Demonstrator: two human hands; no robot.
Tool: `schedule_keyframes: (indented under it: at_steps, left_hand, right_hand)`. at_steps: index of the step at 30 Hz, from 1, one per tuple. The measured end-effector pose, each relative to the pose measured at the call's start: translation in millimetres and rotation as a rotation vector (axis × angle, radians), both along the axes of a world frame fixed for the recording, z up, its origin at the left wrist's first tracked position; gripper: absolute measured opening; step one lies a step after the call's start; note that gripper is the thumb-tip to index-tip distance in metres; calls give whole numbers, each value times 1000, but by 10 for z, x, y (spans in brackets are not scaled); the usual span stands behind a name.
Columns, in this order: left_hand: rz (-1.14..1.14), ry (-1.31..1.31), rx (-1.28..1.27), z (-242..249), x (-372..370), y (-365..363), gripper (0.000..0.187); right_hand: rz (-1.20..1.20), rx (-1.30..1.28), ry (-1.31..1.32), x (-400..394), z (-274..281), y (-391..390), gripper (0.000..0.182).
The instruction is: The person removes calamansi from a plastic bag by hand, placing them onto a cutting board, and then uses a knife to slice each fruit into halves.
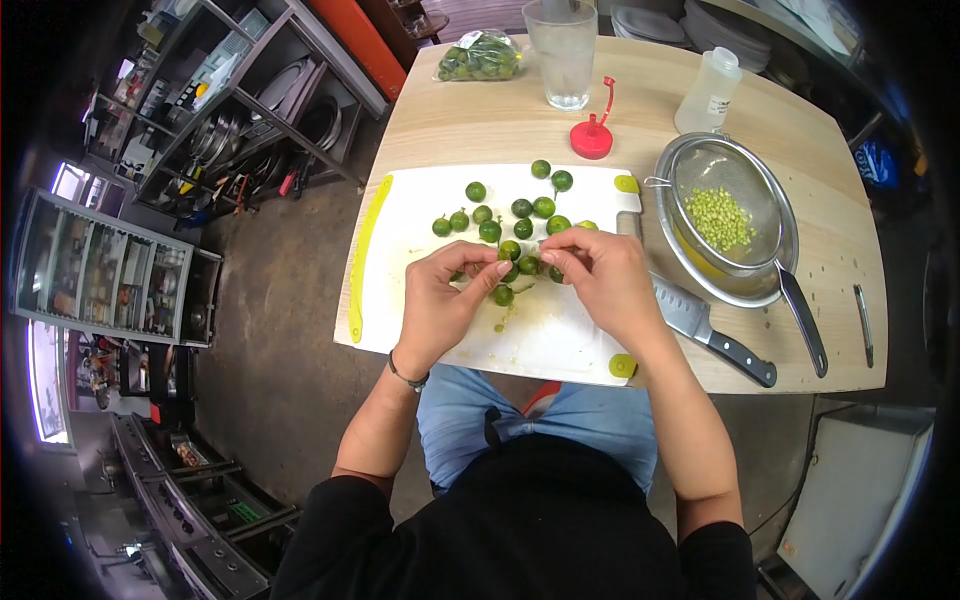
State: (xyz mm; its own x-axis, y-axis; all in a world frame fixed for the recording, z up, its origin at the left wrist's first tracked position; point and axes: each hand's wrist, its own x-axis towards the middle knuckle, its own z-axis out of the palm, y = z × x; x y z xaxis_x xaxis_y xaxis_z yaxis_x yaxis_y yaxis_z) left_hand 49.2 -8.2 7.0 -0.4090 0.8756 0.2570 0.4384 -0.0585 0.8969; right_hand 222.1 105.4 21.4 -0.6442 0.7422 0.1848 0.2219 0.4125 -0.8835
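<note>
Several small green limes (pixel 522 208) lie on the white cutting board (pixel 400 240) in front of me. My left hand (pixel 445 300) is closed in a pinch, its thumb and forefinger at a small lime (pixel 509 250) that it appears to hold over the others. Close by on the right, my right hand (pixel 605 285) is also pinched, fingertips near the same lime. Whatever sits between those fingertips is too small to make out. Below the hands, thin stems and small green bits (pixel 505 318) lie on the board.
Right of the board are a kitchen knife (pixel 715 335), a strainer (pixel 782 250) with green pieces over a metal bowl (pixel 790 285), and a pen (pixel 864 325). Behind stand a glass of water (pixel 565 65), a red cap with spout (pixel 591 140), a plastic bottle (pixel 708 95) and a bag of limes (pixel 480 57).
</note>
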Motion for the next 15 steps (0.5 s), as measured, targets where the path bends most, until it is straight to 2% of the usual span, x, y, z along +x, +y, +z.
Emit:
schedule_keyframes:
  at_steps: [1, 2, 4, 5, 8, 11, 15]
  left_hand:
    - [16, -6, -16, -10, -1, -1, 15]
    - [15, -4, -16, 0, 15, -5, 15]
    - [38, -305, -30, 19, 86, -14, 16]
    - [36, -304, -29, 11, 125, -19, 16]
    - [-20, -382, 32, -20, 248, -22, 15]
    - [25, -460, -13, -49, 287, -1, 16]
    - [36, -383, -98, -61, 271, -4, 16]
  right_hand:
    - [-25, -178, -15, 5, 39, -7, 11]
    - [-26, -178, -13, 8, 57, -16, 11]
    - [16, -302, 150, 17, 78, -37, 16]
    - [15, -300, 151, 10, 62, -62, 16]
    - [101, -73, 137, -9, 27, -146, 26]
    - [100, 49, 105, 3, -44, -168, 27]
    - [58, 172, 118, -25, -100, -244, 25]
